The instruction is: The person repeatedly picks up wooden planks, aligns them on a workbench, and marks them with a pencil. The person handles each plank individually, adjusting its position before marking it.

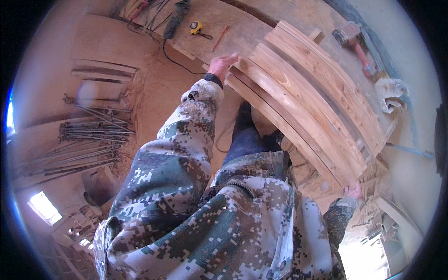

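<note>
Several long pale wooden boards (298, 95) lie side by side across the workbench (238, 21), their lines bent by the lens. My left hand (222, 66) is at the left end of the near board (278, 122), thumb on top and fingers closed around the end, partly hidden by it. At the far right end, my right hand (353, 191) holds the near boards' edge; only part of its fingers shows. Both my sleeves are camouflage-patterned. Dark gaps run between some of the boards.
On the bench lie a yellow tape measure (196, 27), a corded dark power tool (177, 18), a red pencil-like stick (220, 38), a red-handled tool (358, 49) and a crumpled white cloth (391, 93). Metal bars (95, 131) lie on the dusty floor at left.
</note>
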Demonstrator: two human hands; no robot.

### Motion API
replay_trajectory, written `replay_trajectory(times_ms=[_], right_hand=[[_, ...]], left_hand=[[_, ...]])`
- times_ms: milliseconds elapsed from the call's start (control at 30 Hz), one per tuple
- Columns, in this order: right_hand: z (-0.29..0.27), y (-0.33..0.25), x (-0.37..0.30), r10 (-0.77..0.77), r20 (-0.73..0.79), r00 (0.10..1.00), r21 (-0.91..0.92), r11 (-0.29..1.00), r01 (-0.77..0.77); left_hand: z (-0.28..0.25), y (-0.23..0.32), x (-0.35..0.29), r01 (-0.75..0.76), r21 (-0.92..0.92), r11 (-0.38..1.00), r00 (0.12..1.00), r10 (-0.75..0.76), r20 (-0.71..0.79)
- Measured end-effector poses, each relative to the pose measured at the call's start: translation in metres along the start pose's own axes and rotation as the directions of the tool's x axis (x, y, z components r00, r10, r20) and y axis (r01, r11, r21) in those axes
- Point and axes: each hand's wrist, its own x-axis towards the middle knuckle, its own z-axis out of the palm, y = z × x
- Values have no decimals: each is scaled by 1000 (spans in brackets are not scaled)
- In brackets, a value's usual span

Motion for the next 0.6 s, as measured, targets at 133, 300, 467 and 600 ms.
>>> replay_trajectory(times_ms=[133,300,467,600], right_hand=[[6,-1,-39,-169,344,924,222,970,94],[33,-6,-79,-176,106,979,321,938,134],[67,-21,-137,-172,-103,980,63,982,179],[78,-27,-140,-132,-54,990,439,887,143]], left_hand=[[-7,1,-6,33,-360,932,999,-19,42],[-9,5,-5,7,-689,724,996,56,68],[-7,8,-15,-18,-615,789,986,115,118],[-10,2,-18,-64,-593,803,975,177,134]])
